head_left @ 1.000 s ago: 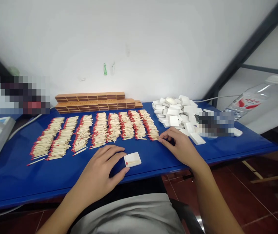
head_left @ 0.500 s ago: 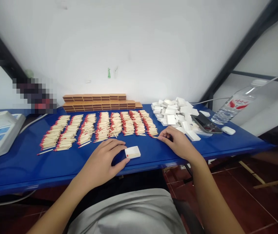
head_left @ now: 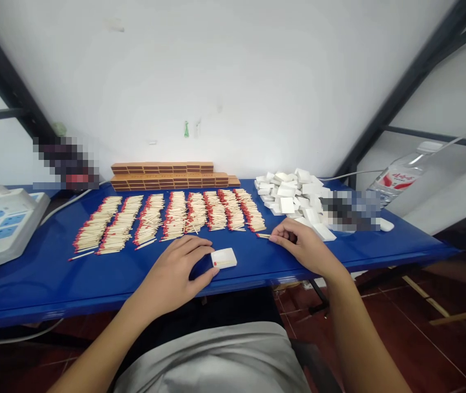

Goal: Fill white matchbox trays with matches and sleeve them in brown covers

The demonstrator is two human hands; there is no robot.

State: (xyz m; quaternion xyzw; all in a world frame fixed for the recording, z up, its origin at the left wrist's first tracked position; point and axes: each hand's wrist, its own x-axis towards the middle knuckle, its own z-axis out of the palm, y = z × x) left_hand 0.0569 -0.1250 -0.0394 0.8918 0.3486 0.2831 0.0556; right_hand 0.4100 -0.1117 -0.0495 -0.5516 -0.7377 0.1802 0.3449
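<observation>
Near the table's front edge lies a small white tray [head_left: 225, 257] with a red-headed match along its front side. Thumb and fingers of my left hand [head_left: 181, 267] hold its left end. My right hand [head_left: 304, 245] pinches the pale end of a single match [head_left: 263, 236], whose red head points left, just in front of the rightmost match row [head_left: 250, 210]. Several more rows of red-tipped matches [head_left: 175, 215] stretch leftward. Right of them, beyond my right hand, white trays [head_left: 288, 191] lie in a loose heap.
Stacked brown matchboxes [head_left: 167, 180] line the wall. A power strip [head_left: 10, 224] sits at the left with its cable. To the right are a blurred-out patch, a white case [head_left: 386, 224] and a water bottle [head_left: 399, 177].
My right hand has drawn slightly right and away from the rightmost row, with the match between its fingertips. My left hand stays at the tray. The view has shifted a little.
</observation>
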